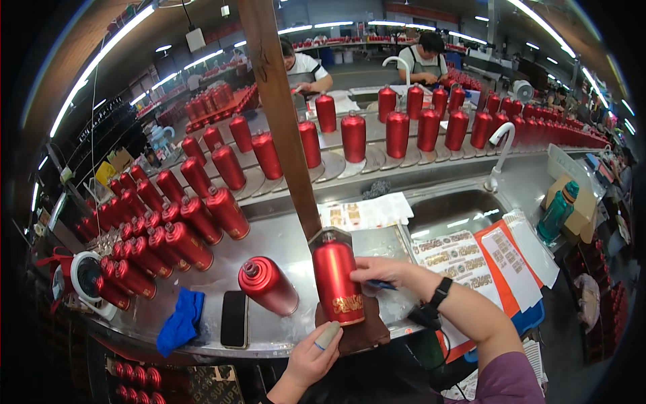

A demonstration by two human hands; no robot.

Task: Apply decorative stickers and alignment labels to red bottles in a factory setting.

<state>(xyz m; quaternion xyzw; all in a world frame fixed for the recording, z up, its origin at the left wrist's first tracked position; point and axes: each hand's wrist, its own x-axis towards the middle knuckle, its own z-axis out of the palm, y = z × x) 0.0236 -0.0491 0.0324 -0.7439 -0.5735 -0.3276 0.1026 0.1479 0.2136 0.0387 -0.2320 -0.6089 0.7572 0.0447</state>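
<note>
A red metal bottle (336,279) with a gold label stands upright on a brown block (360,334) at the bench's front edge, its top under a slanted wooden beam (279,114). My right hand (389,272) lies against the bottle's right side with a small blue tool (381,285) under its fingers. My left hand (311,360) comes up from below. Its thumb, in a pale finger cot, touches the bottle's foot, and its other fingers are curled out of sight. A black watch (441,293) is on my right wrist.
Another red bottle (268,285) lies on its side, beside a black phone (234,318) and a blue cloth (180,322). Several red bottles (168,236) are heaped at the left and ride the curved conveyor (336,165). Label sheets (457,259), a sink (451,212) and a tap (501,151) are on the right. People work beyond.
</note>
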